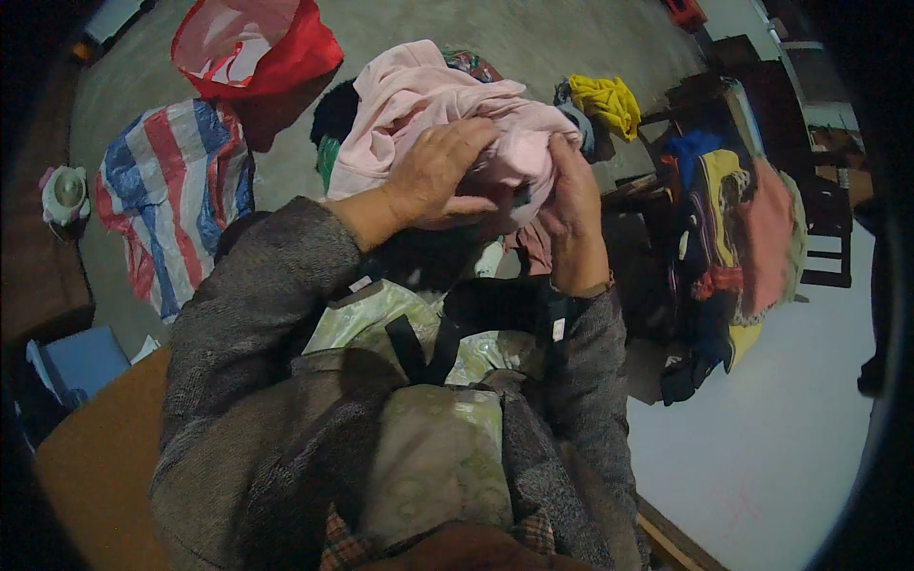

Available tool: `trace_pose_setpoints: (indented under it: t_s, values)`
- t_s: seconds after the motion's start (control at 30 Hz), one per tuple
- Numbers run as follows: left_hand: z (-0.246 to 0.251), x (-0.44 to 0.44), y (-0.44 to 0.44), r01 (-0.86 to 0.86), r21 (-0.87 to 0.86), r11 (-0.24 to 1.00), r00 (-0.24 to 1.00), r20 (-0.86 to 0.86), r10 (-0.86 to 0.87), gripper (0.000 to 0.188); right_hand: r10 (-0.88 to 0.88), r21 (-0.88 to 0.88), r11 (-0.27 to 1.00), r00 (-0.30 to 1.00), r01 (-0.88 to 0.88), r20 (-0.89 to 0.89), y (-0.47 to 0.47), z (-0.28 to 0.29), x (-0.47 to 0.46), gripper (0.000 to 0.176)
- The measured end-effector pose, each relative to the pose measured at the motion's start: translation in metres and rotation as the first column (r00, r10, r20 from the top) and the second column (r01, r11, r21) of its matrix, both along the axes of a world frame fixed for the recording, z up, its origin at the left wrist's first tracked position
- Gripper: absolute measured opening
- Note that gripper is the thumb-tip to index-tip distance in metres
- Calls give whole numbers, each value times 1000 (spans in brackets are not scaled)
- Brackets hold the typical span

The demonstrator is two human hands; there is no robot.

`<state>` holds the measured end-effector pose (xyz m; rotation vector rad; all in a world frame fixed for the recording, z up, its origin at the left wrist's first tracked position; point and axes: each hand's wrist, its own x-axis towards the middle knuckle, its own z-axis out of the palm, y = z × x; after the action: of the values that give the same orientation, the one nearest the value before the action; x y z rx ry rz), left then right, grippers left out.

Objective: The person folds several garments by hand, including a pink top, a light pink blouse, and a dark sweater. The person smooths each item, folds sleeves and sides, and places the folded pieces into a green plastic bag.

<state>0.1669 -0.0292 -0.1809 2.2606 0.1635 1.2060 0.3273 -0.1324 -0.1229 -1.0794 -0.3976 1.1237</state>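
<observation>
A crumpled light pink cloth garment is bunched up in front of me at the upper middle. My left hand lies on its near side, fingers bent over the fabric and thumb apart. At the garment's right end, my right hand grips the edge between thumb and fingers. A small dark patch shows on the cloth between both hands. Beneath and behind the garment are dark, green and patterned fabrics, partly hidden. Below my hands, a light green patterned apron covers my front.
A striped woven bag and an open red bag stand on the concrete floor at left. A yellow cloth lies beyond my right hand. Several garments hang or lie piled at right, a salmon one among them. A blue box is at lower left.
</observation>
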Motion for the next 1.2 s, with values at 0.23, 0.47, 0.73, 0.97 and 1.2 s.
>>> trace_pose_setpoints:
  t_s: [0.23,0.47,0.73,0.97,1.2]
  values:
    - [16,-10,33,133,-300,945,977,200,-74,33,183,-149,982,767,-115,616,-15,14,-9,46]
    - [57,-37,46,163,-671,723,956,-73,-283,32,237,-191,964,-272,187,933,-33,29,35,36]
    - [101,-84,28,492,-599,632,869,384,-312,26,-21,161,963,-532,218,847,-52,76,37,29]
    - [119,-130,52,483,-480,732,833,509,-216,27,-83,78,964,9,254,996,-96,151,35,55]
    - [149,-170,66,313,-476,822,843,538,-9,22,-422,422,903,-19,82,906,-113,265,-31,63]
